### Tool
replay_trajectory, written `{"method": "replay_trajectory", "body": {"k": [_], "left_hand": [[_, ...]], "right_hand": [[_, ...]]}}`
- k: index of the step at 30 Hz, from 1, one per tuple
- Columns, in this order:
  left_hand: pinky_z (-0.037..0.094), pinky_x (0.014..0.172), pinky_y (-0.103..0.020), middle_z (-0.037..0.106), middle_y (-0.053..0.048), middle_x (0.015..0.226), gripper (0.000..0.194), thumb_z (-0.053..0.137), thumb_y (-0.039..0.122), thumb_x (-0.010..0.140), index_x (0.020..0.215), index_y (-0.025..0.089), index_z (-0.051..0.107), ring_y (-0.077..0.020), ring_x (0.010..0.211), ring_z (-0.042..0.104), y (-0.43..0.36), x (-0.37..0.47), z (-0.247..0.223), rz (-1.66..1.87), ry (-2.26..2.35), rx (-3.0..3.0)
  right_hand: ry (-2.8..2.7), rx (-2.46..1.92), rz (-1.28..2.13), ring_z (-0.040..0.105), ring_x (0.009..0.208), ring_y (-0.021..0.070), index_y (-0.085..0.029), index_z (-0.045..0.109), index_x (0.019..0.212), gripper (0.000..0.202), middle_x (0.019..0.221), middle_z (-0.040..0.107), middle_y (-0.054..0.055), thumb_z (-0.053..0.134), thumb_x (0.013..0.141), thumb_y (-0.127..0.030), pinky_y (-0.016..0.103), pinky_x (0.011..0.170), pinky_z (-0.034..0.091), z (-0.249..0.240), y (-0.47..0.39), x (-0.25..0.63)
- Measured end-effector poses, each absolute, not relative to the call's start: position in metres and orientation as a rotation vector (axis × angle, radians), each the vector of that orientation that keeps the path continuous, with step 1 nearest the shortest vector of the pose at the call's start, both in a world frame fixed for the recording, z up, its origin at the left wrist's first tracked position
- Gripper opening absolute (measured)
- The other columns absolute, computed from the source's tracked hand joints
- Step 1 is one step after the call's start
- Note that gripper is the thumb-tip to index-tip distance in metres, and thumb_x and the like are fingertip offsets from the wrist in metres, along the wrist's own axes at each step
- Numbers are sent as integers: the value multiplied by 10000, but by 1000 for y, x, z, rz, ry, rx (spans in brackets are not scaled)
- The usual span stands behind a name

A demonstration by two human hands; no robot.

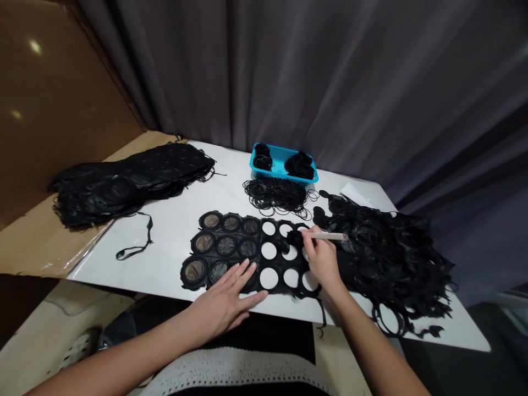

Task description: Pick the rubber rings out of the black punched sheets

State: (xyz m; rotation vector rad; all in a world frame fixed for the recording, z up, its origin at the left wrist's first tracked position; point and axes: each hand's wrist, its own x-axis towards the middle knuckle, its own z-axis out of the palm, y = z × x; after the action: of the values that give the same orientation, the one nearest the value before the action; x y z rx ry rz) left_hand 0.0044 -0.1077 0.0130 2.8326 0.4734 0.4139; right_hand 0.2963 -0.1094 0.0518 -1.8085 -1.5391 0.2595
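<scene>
A black sheet (pixel 256 264) with rows of round openings lies near the front edge of the white table. White shows through the openings on its right half, while those on the left look dark or brownish. My left hand (pixel 231 297) rests flat on the sheet's lower middle, fingers spread. Over the right part of the sheet, my right hand (pixel 322 258) is closed on a pale stick (pixel 325 236). Black material (pixel 294 238) sits at the stick's left end, partly hidden by my fingers.
A blue basket (pixel 280 168) holding black pieces stands at the back, with thin black rings (pixel 280 195) before it. A large heap of black scraps (pixel 391 258) covers the right side. Stacked black sheets (pixel 132 181) lie at the left, near a black strip (pixel 148 231).
</scene>
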Motion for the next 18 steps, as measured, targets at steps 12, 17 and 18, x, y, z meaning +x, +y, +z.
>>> {"method": "replay_trajectory", "body": {"k": [12,17,18], "left_hand": [[379,1132,-505,307,-205,1564,608,641,400,918,1455,174,467,-350,1443,327,-71,-16,9,481,753,2986],[348,1155,-496,238,-163,1603,588,613,391,938,1475,217,451,-340,1466,282,-71,-22,7,439,736,2939],[347,1156,-496,231,-162,1605,579,607,389,942,1473,216,454,-340,1465,285,-72,-22,8,441,735,2929]], "right_hand": [[-2152,-1269,701,535,994,192,-182,530,936,145,1030,586,79,417,1020,-218,341,911,430,40,-73,223],[-2022,-1298,896,542,971,166,-181,508,853,161,1047,559,57,470,1000,-232,331,923,412,40,-72,225],[-2015,-1296,915,542,966,166,-180,502,836,172,1045,556,56,476,997,-234,331,917,412,41,-71,225]]}}
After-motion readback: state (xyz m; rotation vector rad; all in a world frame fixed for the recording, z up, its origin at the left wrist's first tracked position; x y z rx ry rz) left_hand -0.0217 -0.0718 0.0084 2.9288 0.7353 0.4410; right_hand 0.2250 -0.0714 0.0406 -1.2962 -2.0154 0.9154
